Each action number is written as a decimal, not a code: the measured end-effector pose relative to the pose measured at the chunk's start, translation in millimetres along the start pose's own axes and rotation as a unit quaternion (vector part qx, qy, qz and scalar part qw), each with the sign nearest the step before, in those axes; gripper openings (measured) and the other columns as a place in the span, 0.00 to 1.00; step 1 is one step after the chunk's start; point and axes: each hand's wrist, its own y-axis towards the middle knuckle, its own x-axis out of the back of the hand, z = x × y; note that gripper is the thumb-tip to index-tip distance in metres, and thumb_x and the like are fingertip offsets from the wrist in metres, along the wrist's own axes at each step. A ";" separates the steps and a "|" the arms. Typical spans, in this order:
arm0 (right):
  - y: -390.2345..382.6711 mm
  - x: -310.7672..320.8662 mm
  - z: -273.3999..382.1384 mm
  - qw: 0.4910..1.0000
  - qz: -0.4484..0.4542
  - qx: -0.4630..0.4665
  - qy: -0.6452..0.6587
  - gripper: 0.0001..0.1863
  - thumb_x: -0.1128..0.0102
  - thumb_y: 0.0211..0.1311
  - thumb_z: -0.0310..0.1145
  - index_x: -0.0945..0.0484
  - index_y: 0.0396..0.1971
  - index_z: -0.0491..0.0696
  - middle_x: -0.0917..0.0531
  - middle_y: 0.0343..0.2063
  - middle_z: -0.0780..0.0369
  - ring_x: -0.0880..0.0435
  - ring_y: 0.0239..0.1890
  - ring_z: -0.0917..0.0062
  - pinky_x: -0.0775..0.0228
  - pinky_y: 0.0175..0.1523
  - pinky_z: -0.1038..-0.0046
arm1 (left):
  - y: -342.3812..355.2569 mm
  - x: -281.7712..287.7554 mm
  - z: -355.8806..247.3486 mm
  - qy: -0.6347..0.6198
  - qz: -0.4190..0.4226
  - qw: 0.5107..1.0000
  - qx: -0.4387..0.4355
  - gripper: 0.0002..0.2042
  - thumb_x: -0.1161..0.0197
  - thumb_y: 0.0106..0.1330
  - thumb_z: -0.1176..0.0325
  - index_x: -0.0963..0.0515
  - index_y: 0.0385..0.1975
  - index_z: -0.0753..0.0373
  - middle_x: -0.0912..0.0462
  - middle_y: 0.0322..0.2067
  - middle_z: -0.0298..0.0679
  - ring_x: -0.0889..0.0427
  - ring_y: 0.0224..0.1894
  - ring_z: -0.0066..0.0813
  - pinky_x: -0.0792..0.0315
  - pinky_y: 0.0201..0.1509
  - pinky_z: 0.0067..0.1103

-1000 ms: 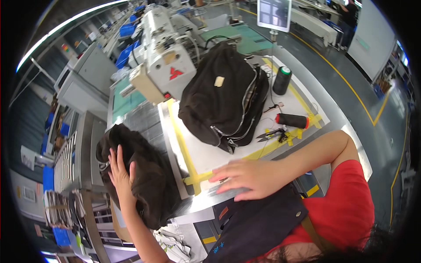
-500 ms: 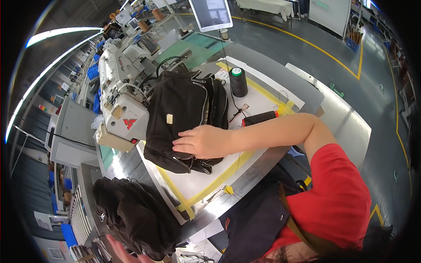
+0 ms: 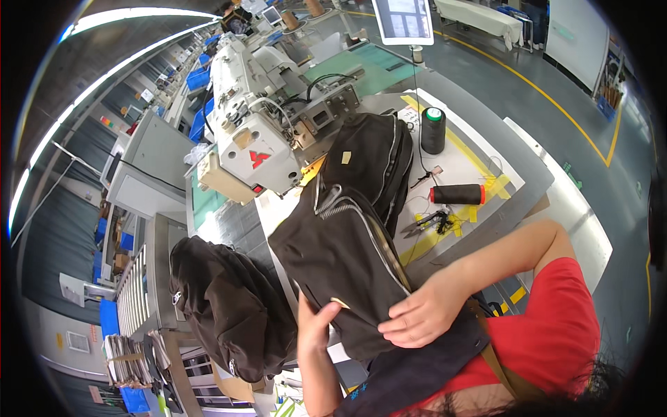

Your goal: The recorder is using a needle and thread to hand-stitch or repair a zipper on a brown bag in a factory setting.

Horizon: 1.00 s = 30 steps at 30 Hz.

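A black zippered bag (image 3: 347, 243) lies slanting over the table's near side, with a small pale label at its near end. My left hand (image 3: 316, 326) grips its near left edge, thumb on top and the other fingers hidden beneath. On the near right part of the same bag my right hand (image 3: 424, 316) rests, its fingers laid out over the cloth beside the zip; its thumb is hidden. Another black bag (image 3: 368, 146), also with a pale label, lies just behind, near the sewing machine head (image 3: 253, 156).
At the left sits a dark heap of bags (image 3: 229, 306). A black thread cone (image 3: 433, 132) stands at the right, by a lying black spool (image 3: 457, 194) and thread snips (image 3: 419, 226). A tablet (image 3: 403, 21) stands at the back.
A second black bag now lies in front of the first. My left hand has come from the lower left onto it; my right hand has left the first bag and moved nearer. The view has shifted.
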 end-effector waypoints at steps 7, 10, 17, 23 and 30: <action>-5.5 22.3 -7.1 0.952 0.008 -0.186 0.244 0.21 0.49 0.56 0.34 0.30 0.52 0.49 0.40 0.63 0.61 0.44 0.66 0.68 0.51 0.64 0.59 | -21.6 6.5 27.6 -0.155 -0.110 0.979 -0.070 0.29 0.37 0.45 0.77 0.35 0.51 0.70 0.24 0.44 0.44 0.24 0.46 0.35 0.30 0.52 0.28; -13.2 26.6 -35.9 0.847 -0.165 -0.318 0.393 0.39 0.38 0.49 0.39 0.42 0.62 0.48 0.45 0.65 0.58 0.49 0.68 0.67 0.55 0.66 0.60 | -28.5 15.8 35.9 -0.215 -0.106 0.968 -0.071 0.30 0.38 0.42 0.78 0.34 0.51 0.71 0.25 0.46 0.45 0.24 0.47 0.37 0.32 0.55 0.29; 8.4 -8.5 -38.9 0.556 -0.284 -0.543 0.561 0.42 0.35 0.52 0.30 0.50 0.64 0.45 0.39 0.60 0.61 0.41 0.62 0.79 0.49 0.64 0.75 | -23.3 10.0 38.3 -0.092 -0.075 0.987 -0.108 0.28 0.39 0.42 0.82 0.32 0.49 0.71 0.26 0.47 0.45 0.26 0.49 0.36 0.33 0.55 0.29; 13.6 -2.3 -28.1 0.477 -0.365 -0.596 0.534 0.33 0.38 0.52 0.23 0.41 0.59 0.43 0.27 0.50 0.64 0.31 0.53 0.82 0.41 0.58 0.77 | -29.3 3.8 31.8 0.068 -0.136 0.982 -0.116 0.28 0.37 0.43 0.81 0.33 0.50 0.71 0.26 0.48 0.45 0.27 0.50 0.35 0.35 0.57 0.28; 14.3 -6.6 -29.3 0.443 -0.405 -0.600 0.528 0.33 0.38 0.51 0.23 0.39 0.58 0.42 0.27 0.50 0.64 0.32 0.53 0.82 0.42 0.59 0.78 | -20.1 -20.5 20.5 0.031 -0.169 0.973 -0.154 0.37 0.35 0.48 0.77 0.47 0.60 0.70 0.36 0.56 0.48 0.33 0.56 0.36 0.40 0.60 0.30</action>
